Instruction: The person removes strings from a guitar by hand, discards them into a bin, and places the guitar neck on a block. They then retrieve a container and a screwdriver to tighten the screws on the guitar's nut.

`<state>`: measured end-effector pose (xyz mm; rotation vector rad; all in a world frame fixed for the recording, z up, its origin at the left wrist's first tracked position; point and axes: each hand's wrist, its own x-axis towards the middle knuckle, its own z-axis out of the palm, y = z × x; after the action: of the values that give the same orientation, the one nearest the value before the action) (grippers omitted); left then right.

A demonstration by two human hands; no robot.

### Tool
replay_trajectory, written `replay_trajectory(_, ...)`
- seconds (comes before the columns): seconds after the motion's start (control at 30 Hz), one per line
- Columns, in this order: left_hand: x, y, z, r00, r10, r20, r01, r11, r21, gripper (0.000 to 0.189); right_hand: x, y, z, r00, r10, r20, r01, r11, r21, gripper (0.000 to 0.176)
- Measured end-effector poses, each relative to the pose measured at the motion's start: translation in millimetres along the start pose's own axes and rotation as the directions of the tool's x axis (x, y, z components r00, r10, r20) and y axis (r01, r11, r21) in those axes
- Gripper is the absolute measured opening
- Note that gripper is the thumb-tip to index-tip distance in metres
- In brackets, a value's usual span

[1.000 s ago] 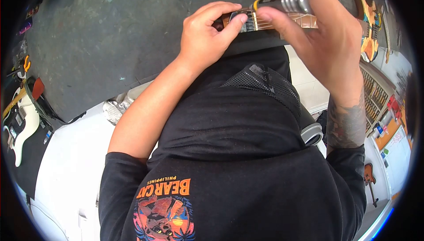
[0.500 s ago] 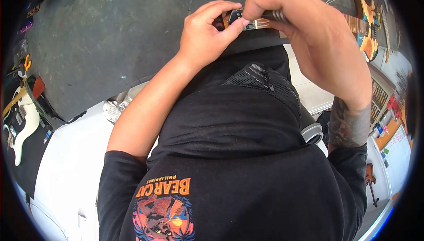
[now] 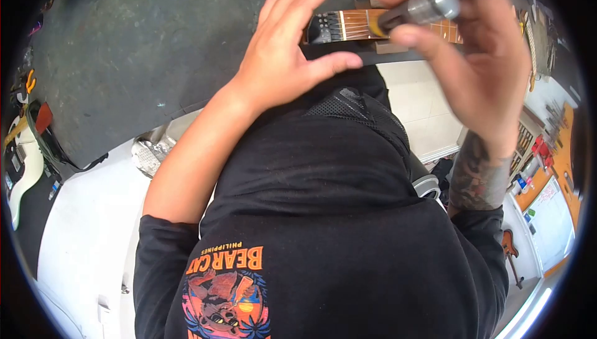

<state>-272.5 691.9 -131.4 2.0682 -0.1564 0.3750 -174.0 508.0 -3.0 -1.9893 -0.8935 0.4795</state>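
My left hand (image 3: pixel 277 53) is open over the near side of the bench, its thumb and fingers spread around the guitar's head end without gripping it. Between them, a black headpiece (image 3: pixel 322 28) anchors the strings at the end of a guitar neck (image 3: pixel 356 24) with a wooden fretboard. Held up over the fretboard, my right hand (image 3: pixel 482 47) grips a short cylindrical tool (image 3: pixel 418 11) with a silver knurled end and a dark, yellowish tip side. That tool is blurred by motion. The hand covers the guitar's far part.
A neck rest (image 3: pixel 388 47) supports the guitar neck on the dark bench (image 3: pixel 186 41). At left lies a white guitar body (image 3: pixel 28 168), with orange-handled pliers (image 3: pixel 31 82) behind it. A whiteboard (image 3: pixel 550 215) and a brown guitar (image 3: pixel 510 246) stand at right.
My left hand has let go of the headpiece and opened. My right hand has lifted away to the right with the tool, uncovering the strings and fretboard.
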Motion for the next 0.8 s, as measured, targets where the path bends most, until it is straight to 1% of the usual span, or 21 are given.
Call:
replay_trajectory(0.03,4,10,-5,0.999,0.032,0.022,-0.032,0.999,-0.005,0.059,-2,-4,6,0.999,-0.024,0.037,0.025,0.999,-0.041,0.047)
replay_trajectory(0.1,7,34,-17,0.986,0.036,0.161,-0.009,0.986,-0.169,0.058,-7,-12,18,0.991,-0.071,0.112,0.084,0.99,-0.117,0.051)
replay_trajectory(0.13,6,46,-20,0.952,-0.151,0.267,0.233,0.923,-0.307,0.049,-13,-6,19,0.996,-0.054,0.071,0.058,0.996,-0.065,0.058)
replay_trajectory(0.17,3,49,-21,0.948,-0.221,0.228,0.279,0.922,-0.269,0.045,-19,1,21,0.999,-0.033,0.032,0.033,0.999,-0.007,0.065)
replay_trajectory(0.23,-12,47,-23,0.924,-0.355,0.145,0.378,0.906,-0.189,0.038,-19,27,5,0.986,-0.132,-0.098,0.107,0.968,-0.228,0.073)
replay_trajectory(0.27,-19,47,-26,0.863,-0.492,0.114,0.505,0.849,-0.159,0.032,-25,55,-8,0.99,-0.143,0.002,0.124,0.853,-0.507,0.07)
replay_trajectory(0.3,-26,46,-29,0.782,-0.617,0.083,0.622,0.771,-0.135,0.026,-32,83,-14,0.991,-0.123,0.061,0.135,0.8,-0.585,0.06)
replay_trajectory(0.33,-33,39,-27,0.723,-0.691,0.004,0.687,0.719,-0.104,0.021,-40,103,-15,0.988,-0.096,0.118,0.15,0.739,-0.657,0.05)
replay_trajectory(0.37,-36,35,-25,0.756,-0.649,-0.077,0.646,0.76,-0.064,0.023,-46,113,-13,0.984,-0.129,0.122,0.178,0.737,-0.652,0.046)
replay_trajectory(0.43,-38,25,-15,0.823,-0.548,-0.15,0.559,0.828,0.045,0.026,-53,128,-10,0.967,-0.212,0.14,0.252,0.733,-0.632,0.037)
replay_trajectory(0.47,-37,25,-10,0.759,-0.631,-0.157,0.637,0.771,-0.018,0.026,-52,130,-8,0.968,-0.234,0.096,0.243,0.758,-0.606,0.027)
replay_trajectory(0.53,-31,25,0,0.619,-0.771,-0.15,0.758,0.637,-0.144,0.025,-51,141,-7,0.953,-0.296,0.062,0.277,0.776,-0.567,0.022)
replay_trajectory(0.57,-29,25,5,0.636,-0.753,-0.168,0.74,0.657,-0.146,0.026,-51,146,-8,0.946,-0.321,0.044,0.292,0.785,-0.547,0.02)
replay_trajectory(0.63,-28,23,13,0.667,-0.717,-0.203,0.703,0.696,-0.149,0.027,-48,152,-10,0.916,-0.389,0.093,0.369,0.733,-0.571,0.016)
replay_trajectory(0.67,-29,19,18,0.702,-0.675,-0.226,0.656,0.737,-0.163,0.028,-48,153,-11,0.9,-0.42,0.115,0.403,0.705,-0.584,0.014)
replay_trajectory(0.77,-24,15,25,0.741,-0.621,-0.256,0.628,0.776,-0.064,0.03,-54,147,-14,0.926,-0.315,0.21,0.373,0.659,-0.653,0.014)
replay_trajectory(0.8,-21,18,25,0.73,-0.655,-0.196,0.662,0.749,-0.034,0.037,-54,147,-11,0.947,-0.267,0.177,0.317,0.702,-0.638,0.008)
